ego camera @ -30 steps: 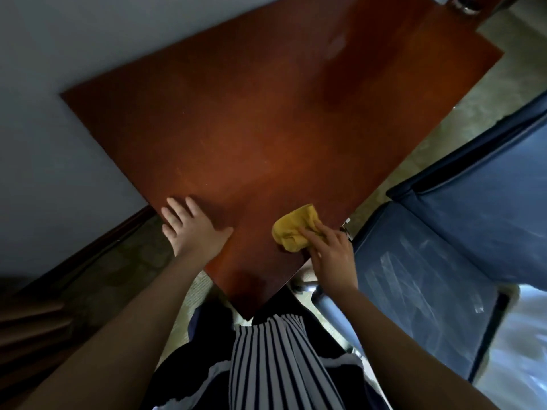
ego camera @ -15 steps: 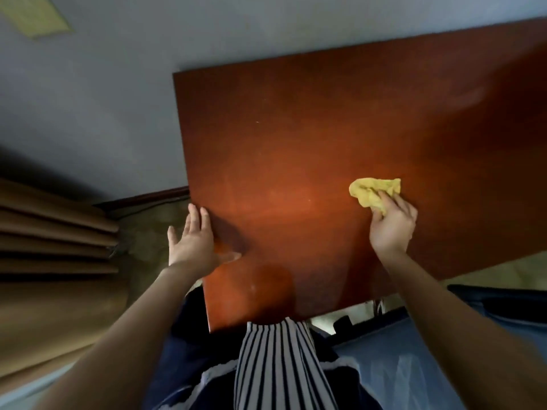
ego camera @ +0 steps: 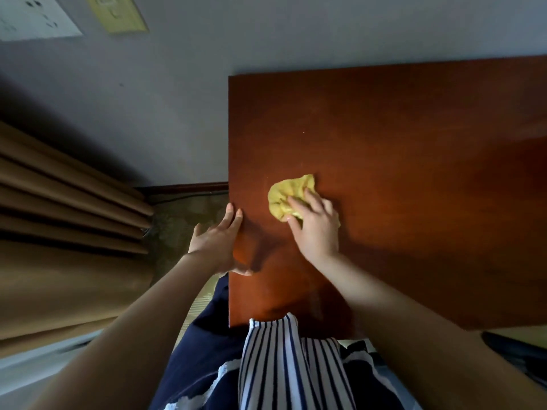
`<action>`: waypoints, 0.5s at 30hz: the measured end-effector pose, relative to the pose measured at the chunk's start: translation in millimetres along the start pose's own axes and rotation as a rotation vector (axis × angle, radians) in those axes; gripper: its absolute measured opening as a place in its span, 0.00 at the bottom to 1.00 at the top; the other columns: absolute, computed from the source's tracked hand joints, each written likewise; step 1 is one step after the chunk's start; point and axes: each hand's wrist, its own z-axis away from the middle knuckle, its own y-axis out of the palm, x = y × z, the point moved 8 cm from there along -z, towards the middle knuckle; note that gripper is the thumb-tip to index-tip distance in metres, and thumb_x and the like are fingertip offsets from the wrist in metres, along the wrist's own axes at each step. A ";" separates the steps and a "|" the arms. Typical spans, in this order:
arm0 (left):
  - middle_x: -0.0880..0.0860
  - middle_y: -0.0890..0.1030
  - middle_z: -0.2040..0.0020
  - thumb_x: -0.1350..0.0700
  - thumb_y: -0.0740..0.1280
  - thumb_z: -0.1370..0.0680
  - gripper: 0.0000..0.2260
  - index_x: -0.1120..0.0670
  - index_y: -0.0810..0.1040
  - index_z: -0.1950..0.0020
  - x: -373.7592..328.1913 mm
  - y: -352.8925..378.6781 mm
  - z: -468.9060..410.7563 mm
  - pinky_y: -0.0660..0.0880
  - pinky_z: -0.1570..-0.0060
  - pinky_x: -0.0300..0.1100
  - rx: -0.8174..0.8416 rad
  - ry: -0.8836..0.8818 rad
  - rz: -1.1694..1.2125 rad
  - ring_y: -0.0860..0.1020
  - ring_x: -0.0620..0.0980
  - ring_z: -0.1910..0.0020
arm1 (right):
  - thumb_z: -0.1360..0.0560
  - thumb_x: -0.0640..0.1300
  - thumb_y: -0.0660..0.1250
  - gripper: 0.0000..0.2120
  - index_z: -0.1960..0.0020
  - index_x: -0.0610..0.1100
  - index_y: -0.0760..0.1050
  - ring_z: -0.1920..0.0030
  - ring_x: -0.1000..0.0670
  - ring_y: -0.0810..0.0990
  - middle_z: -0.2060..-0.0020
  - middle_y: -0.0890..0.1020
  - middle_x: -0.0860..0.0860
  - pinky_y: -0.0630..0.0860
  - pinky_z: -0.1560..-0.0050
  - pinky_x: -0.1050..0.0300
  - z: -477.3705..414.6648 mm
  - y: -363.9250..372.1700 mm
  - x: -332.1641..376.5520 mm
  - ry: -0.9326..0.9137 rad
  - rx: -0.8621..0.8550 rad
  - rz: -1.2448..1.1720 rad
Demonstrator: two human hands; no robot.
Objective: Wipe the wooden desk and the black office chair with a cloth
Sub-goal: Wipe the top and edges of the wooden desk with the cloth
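Observation:
The reddish-brown wooden desk [ego camera: 399, 149] fills the right half of the head view. A crumpled yellow cloth [ego camera: 288, 192] lies on its near-left part. My right hand [ego camera: 316, 224] lies on the cloth's near edge, fingers spread over it and pressing it onto the wood. My left hand [ego camera: 217, 241] rests on the desk's left edge with straight fingers and its thumb on the top. Only a dark sliver of the black office chair [ego camera: 515, 352] shows at the bottom right.
A grey wall [ego camera: 266, 34] runs behind the desk, with a white sheet [ego camera: 32, 16] and a yellow plate [ego camera: 117, 13] on it. Brown curtains [ego camera: 59, 226] hang at the left. Floor and a skirting board [ego camera: 183, 189] lie between curtain and desk.
The view has swung left, so the desk sits further right. My right hand has slid the cloth leftward, close to my left hand, which stays on the desk's left edge.

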 end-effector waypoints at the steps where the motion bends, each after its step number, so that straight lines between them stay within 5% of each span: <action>1: 0.51 0.35 0.23 0.32 0.72 0.38 0.59 0.51 0.35 0.23 -0.7 -1.1 0.6 0.53 0.27 0.56 0.008 0.001 -0.020 0.61 0.52 0.26 | 0.30 0.47 0.72 0.17 0.41 0.51 0.80 0.42 0.42 0.75 0.37 0.77 0.48 0.71 0.46 0.48 8.9 3.5 9.2 -0.048 0.000 -0.011; 11: 0.60 0.44 0.22 0.33 0.70 0.33 0.55 0.59 0.39 0.23 -12.2 -19.2 -0.6 0.46 0.26 0.52 0.052 0.008 -0.273 0.52 0.53 0.24 | 0.32 0.47 0.73 0.16 0.45 0.50 0.82 0.40 0.46 0.77 0.41 0.80 0.51 0.73 0.45 0.47 71.5 -4.2 -3.6 -0.337 0.053 -0.037; 15: 0.62 0.47 0.23 0.35 0.69 0.31 0.53 0.60 0.41 0.23 -12.8 -22.0 1.2 0.44 0.26 0.51 0.039 0.044 -0.308 0.49 0.55 0.23 | 0.33 0.44 0.76 0.17 0.44 0.48 0.82 0.41 0.43 0.77 0.42 0.80 0.49 0.73 0.44 0.47 75.4 -25.3 -43.4 -0.274 0.021 -0.019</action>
